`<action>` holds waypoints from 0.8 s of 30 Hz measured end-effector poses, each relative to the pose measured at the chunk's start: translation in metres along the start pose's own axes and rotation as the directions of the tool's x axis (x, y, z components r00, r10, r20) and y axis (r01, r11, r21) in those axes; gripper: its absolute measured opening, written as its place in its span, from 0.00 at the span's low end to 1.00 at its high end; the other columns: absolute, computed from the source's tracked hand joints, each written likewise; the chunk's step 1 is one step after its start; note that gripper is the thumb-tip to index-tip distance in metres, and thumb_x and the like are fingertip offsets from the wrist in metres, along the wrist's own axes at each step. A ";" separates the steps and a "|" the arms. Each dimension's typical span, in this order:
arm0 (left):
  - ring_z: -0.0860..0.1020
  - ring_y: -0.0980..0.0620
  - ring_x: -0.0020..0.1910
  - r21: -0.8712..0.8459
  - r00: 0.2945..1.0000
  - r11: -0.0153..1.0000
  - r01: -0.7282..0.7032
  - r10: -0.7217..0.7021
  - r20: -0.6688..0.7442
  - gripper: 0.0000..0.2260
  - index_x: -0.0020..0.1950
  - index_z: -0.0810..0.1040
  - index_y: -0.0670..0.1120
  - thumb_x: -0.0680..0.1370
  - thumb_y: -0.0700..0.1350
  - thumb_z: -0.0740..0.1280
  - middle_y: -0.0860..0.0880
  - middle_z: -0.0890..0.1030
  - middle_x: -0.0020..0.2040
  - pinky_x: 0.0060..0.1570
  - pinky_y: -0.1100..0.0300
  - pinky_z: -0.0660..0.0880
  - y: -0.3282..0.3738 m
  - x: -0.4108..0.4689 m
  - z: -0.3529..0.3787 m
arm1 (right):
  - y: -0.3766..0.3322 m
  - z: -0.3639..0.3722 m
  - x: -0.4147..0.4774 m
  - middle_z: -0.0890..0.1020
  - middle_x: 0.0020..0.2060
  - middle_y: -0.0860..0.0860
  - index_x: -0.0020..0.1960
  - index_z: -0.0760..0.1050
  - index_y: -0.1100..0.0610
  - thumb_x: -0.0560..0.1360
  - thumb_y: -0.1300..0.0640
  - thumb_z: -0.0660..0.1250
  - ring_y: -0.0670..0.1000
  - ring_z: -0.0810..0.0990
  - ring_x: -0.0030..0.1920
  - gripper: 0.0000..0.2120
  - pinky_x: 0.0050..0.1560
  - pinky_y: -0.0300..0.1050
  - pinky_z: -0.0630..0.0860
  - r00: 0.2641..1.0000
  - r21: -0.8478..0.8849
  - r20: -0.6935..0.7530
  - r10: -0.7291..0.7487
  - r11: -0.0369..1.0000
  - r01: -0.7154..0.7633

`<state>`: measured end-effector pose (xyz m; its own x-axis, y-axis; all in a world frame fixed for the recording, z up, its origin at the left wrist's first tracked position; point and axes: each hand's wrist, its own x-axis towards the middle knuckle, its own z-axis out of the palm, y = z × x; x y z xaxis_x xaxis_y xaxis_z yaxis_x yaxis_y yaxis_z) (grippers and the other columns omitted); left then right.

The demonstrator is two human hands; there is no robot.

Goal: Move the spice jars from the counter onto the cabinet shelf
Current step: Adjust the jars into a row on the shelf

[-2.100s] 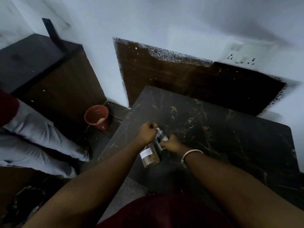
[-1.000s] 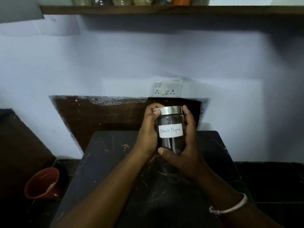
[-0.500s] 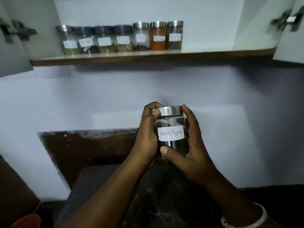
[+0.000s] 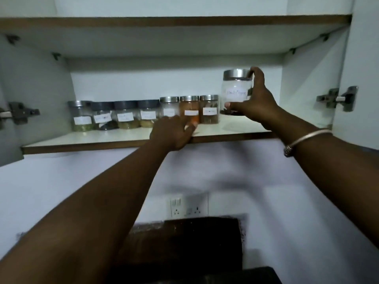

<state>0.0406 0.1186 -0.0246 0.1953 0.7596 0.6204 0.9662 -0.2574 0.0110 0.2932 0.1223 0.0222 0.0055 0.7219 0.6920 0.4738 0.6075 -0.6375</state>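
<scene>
My right hand point(image 4: 254, 103) grips the black pepper jar point(image 4: 235, 91), a glass jar with a steel lid and a white label, holding it just above the cabinet shelf point(image 4: 114, 141) at the right end of the jar row. Several labelled spice jars point(image 4: 143, 114) stand in a line along the shelf's back. My left hand point(image 4: 172, 133) rests at the shelf's front edge with its fingers spread, touching the orange spice jar point(image 4: 189, 108). It holds nothing.
The cabinet doors stand open, with hinges at the left point(image 4: 18, 113) and right point(image 4: 338, 99). An upper shelf point(image 4: 174, 21) spans overhead. A wall socket point(image 4: 188, 204) sits below, above the dark counter point(image 4: 184, 249). Bare shelf lies right of the held jar.
The view tilted up from the counter to the cabinet. My right hand carried the black pepper jar up to the shelf alone. My left hand let go of it and moved to the shelf edge.
</scene>
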 end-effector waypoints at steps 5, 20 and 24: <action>0.73 0.37 0.70 0.065 0.998 0.998 0.009 -0.013 0.063 0.25 0.76 0.68 0.57 0.82 0.64 0.50 0.45 0.77 0.71 0.64 0.39 0.70 -0.011 0.017 0.019 | 0.057 0.030 0.081 0.73 0.60 0.56 0.80 0.47 0.54 0.67 0.63 0.81 0.63 0.79 0.62 0.55 0.59 0.60 0.81 0.985 -0.263 0.146 0.092 0.963 -0.051; 0.77 0.39 0.64 0.062 0.999 0.997 -0.037 0.036 0.013 0.29 0.73 0.70 0.56 0.77 0.64 0.47 0.45 0.80 0.65 0.55 0.43 0.73 -0.018 0.022 0.031 | 0.126 0.070 0.150 0.75 0.68 0.63 0.81 0.36 0.56 0.70 0.55 0.81 0.65 0.79 0.64 0.60 0.68 0.65 0.74 0.938 -0.449 0.170 0.302 0.871 -0.199; 0.78 0.40 0.60 0.029 0.998 0.998 -0.049 0.050 -0.046 0.28 0.70 0.73 0.54 0.76 0.62 0.48 0.46 0.81 0.60 0.46 0.49 0.66 -0.017 0.020 0.031 | 0.118 0.068 0.137 0.48 0.83 0.61 0.76 0.19 0.59 0.72 0.52 0.80 0.60 0.58 0.81 0.69 0.81 0.54 0.46 0.903 -0.543 0.236 0.358 0.819 -0.183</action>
<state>0.0330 0.1569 -0.0367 0.2354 0.7176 0.6555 0.9601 -0.2766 -0.0419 0.2900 0.3149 0.0190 -0.0332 0.9479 0.3169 0.8657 0.1857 -0.4649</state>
